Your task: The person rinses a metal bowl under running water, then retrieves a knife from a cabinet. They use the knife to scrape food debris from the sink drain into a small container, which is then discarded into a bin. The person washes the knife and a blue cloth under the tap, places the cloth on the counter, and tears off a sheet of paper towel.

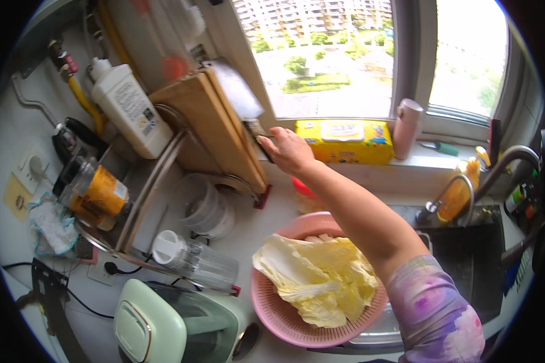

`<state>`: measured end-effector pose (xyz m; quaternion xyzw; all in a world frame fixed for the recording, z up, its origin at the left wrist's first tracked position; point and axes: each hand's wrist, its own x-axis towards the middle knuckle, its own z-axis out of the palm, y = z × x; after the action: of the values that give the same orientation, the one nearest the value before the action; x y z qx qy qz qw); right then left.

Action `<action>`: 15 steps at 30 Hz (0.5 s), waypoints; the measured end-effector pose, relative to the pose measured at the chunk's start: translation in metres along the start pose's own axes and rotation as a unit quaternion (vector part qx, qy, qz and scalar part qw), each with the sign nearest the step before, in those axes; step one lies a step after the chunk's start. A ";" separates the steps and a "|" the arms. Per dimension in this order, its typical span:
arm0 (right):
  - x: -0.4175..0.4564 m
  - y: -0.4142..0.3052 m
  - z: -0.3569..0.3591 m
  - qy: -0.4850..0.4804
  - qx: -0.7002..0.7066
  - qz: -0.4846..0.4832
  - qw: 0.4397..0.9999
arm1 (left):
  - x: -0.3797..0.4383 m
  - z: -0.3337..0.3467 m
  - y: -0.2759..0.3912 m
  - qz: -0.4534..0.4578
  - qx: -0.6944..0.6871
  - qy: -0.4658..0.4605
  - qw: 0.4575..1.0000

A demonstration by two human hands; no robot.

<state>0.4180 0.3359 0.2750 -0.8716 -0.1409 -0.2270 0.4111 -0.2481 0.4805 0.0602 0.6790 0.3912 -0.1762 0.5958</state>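
Observation:
My right hand [287, 149] reaches over the counter, its fingers at a dark, narrow handle-like piece [256, 130] beside the wooden cutting boards [218, 122]. Whether the fingers close on that piece cannot be told. Just right of the hand, a yellow pack of wipes [345, 147] lies on the windowsill. Below my forearm stands a pink plastic colander [265, 313] holding pale yellow napa cabbage leaves [318, 277]. A red-lidded jar [302, 187] is partly hidden behind the forearm. My left hand is out of view.
A metal rack [151, 190] at left holds the boards, a white bottle [131, 109] and jars. Near it are a clear plastic jug [200, 263] and a pale green lidded container [154, 320]. At right are a dark sink [458, 263], a faucet [504, 163] and a pink flask [407, 129].

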 end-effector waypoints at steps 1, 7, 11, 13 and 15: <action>-0.006 -0.001 -0.009 0.025 0.014 0.004 1.000 | 0.003 0.000 0.014 0.000 0.004 -0.017 1.000; -0.139 0.009 -0.102 0.110 0.152 -0.099 0.977 | 0.010 0.015 0.098 0.017 0.066 -0.126 0.990; -0.298 0.027 -0.204 -0.030 0.223 0.042 0.973 | -0.006 0.034 0.132 0.040 0.130 -0.164 0.977; -0.378 0.052 -0.250 -0.041 0.169 0.179 0.968 | -0.014 0.048 0.141 0.048 0.162 -0.199 0.965; -0.453 0.080 -0.303 0.005 0.036 0.241 0.970 | -0.019 0.068 0.151 0.066 0.195 -0.225 0.953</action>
<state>-0.0204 0.0230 0.1608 -0.8632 0.0669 -0.1205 0.4856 -0.1332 0.4120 0.1596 0.7489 0.1598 -0.3573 0.5347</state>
